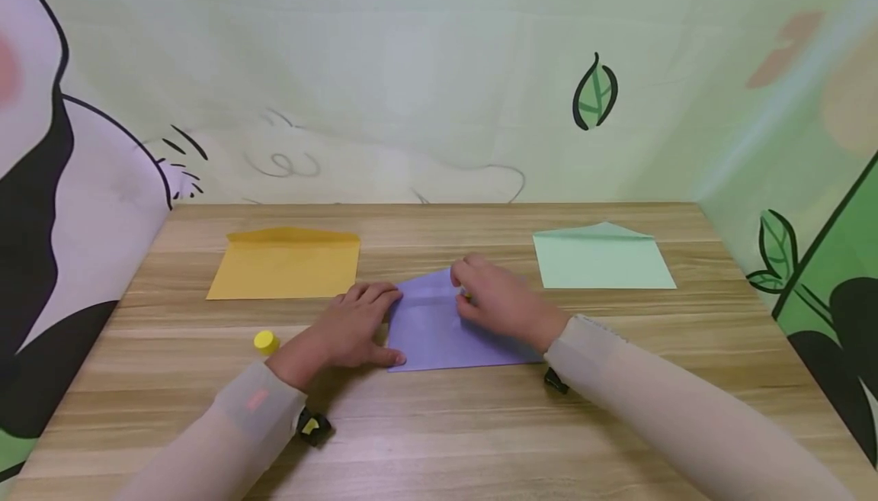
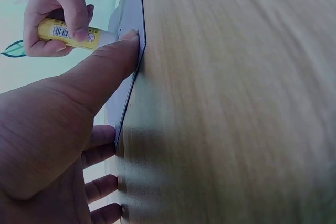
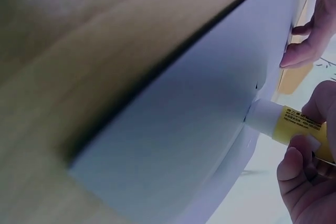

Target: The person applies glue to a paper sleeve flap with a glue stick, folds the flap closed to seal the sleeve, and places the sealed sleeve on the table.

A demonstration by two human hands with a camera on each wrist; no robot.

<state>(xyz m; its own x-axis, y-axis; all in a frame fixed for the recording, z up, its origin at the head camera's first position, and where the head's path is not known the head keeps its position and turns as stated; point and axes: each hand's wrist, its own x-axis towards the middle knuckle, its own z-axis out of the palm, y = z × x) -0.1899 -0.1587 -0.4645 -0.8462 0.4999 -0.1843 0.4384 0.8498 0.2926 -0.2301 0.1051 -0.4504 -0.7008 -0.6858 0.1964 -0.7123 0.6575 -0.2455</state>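
A purple envelope (image 1: 432,337) lies on the wooden table with its flap raised toward the far side. My right hand (image 1: 499,299) grips a yellow glue stick (image 3: 294,127) between thumb and fingers. Its white end meets the envelope near the flap's fold, as the right wrist view shows. At the envelope's left edge rests my left hand (image 1: 353,327), fingers spread, with the thumb pressing on the near left corner. A round yellow cap (image 1: 266,342) stands on the table, left of my left hand.
A golden-yellow envelope (image 1: 284,266) lies at the back left, a mint-green envelope (image 1: 604,261) at the back right. Both have their flaps on the far side. Behind the wooden table (image 1: 439,440) rises a pale wall covering (image 1: 411,66) with painted leaves.
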